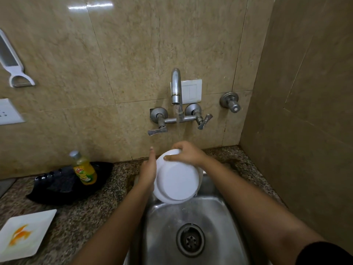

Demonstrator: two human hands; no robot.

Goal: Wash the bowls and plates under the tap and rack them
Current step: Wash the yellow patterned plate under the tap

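Note:
A round white bowl (177, 180) is held tilted over the steel sink (214, 213), its underside turned toward me. My left hand (148, 172) grips its left rim, thumb pointing up. My right hand (186, 153) holds the top rim with fingers curled over the edge. Water runs from the wall tap (176, 87) down behind the bowl's top edge. A square white plate (24, 234) smeared with orange sauce lies on the counter at the lower left.
A yellow dish-soap bottle (84, 168) stands on a black drying rack (63, 183) left of the sink. The speckled granite counter (86, 213) surrounds the sink. A tiled side wall (305, 131) closes in on the right. A white peeler (13, 60) hangs at the upper left.

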